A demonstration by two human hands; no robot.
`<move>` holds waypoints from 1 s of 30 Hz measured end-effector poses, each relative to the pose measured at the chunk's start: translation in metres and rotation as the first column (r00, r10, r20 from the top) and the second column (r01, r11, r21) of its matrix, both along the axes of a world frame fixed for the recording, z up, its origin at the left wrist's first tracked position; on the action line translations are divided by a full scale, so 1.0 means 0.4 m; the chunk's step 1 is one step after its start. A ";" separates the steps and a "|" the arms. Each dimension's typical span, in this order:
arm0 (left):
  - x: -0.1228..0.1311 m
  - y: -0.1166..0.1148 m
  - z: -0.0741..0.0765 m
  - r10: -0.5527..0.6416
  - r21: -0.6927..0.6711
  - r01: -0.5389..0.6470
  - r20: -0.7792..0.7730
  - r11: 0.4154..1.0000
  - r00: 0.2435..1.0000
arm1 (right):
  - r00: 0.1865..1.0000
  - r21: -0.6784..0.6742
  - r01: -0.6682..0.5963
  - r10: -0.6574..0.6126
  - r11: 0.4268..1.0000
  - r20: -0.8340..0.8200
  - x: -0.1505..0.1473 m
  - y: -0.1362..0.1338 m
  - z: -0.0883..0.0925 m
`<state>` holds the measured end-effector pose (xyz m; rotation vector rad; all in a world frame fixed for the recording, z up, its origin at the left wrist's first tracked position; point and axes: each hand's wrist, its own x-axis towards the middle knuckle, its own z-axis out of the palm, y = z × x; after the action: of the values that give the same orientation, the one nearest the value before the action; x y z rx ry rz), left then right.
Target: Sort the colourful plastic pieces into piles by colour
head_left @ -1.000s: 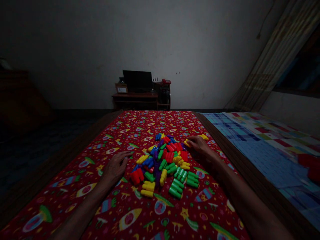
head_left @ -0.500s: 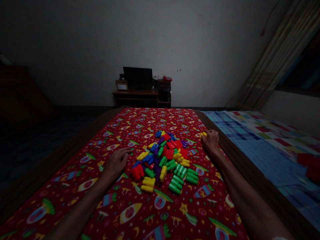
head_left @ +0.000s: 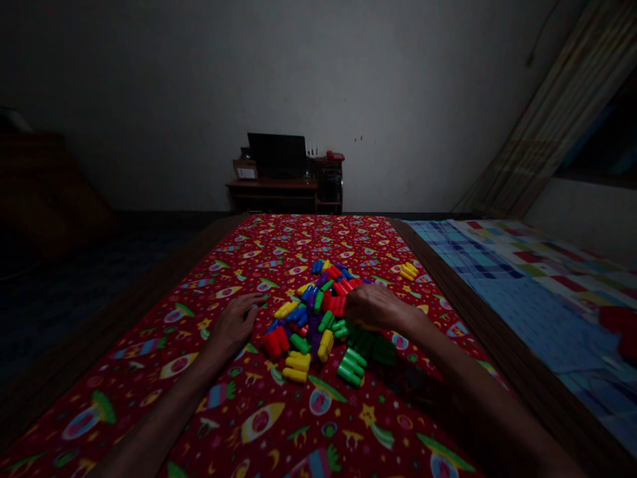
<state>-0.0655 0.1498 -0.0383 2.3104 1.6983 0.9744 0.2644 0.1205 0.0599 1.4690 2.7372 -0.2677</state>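
A heap of small plastic blocks (head_left: 318, 318), red, yellow, green, blue and purple, lies on a red cloth printed with rockets (head_left: 279, 411). My left hand (head_left: 233, 325) rests flat on the cloth at the heap's left edge, fingers stretched out and holding nothing. My right hand (head_left: 375, 307) reaches over the heap's right side, palm down, fingers curled onto the blocks; what they grip is hidden. A small group of yellow blocks (head_left: 408, 271) lies apart near the cloth's right edge.
The cloth covers a long wooden-edged surface (head_left: 448, 279). A checked blue and multicoloured sheet (head_left: 522, 285) lies to the right. A low desk with a dark screen (head_left: 279, 156) stands against the far wall. A curtain (head_left: 557, 113) hangs at the right. The room is dim.
My right hand went out to the cloth's right edge, left yellow blocks there, and has come back onto the heap. My left hand has stayed put.
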 end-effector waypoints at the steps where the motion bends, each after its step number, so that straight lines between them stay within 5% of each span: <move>1: 0.000 0.000 -0.001 0.002 0.000 -0.002 0.000 1.000 1.000 | 1.000 0.015 -0.009 0.008 1.000 0.026 -0.004 -0.005 0.000; 5: -0.003 0.005 -0.011 0.007 0.007 -0.007 -0.001 1.000 1.000 | 0.999 0.082 0.016 -0.013 0.997 -0.044 0.027 0.007 0.006; 10: -0.004 0.011 -0.020 0.016 0.023 -0.016 0.008 1.000 1.000 | 0.930 0.175 0.193 -0.123 0.965 -0.346 0.129 0.068 0.015; 13: -0.003 0.010 -0.018 0.017 0.024 -0.017 0.005 1.000 1.000 | 0.787 0.189 0.435 -0.270 0.880 -0.555 0.220 0.118 -0.006; 19: -0.004 0.008 -0.017 0.011 0.021 -0.011 0.010 1.000 1.000 | 0.400 0.008 0.809 -0.540 0.588 -0.741 0.420 0.174 -0.116; 23: -0.002 0.008 -0.017 0.016 0.029 -0.016 0.015 0.999 1.000 | 0.222 -0.206 0.811 -0.614 0.547 -0.757 0.475 0.169 -0.191; 30: -0.002 0.005 -0.011 0.004 0.022 -0.004 -0.005 1.000 1.000 | 0.161 -0.204 0.833 -0.579 0.514 -0.799 0.455 0.161 -0.200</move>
<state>-0.0663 0.1517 -0.0425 2.3257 1.7029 0.9940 0.4464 0.1849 -0.0203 3.4841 2.1571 -0.7305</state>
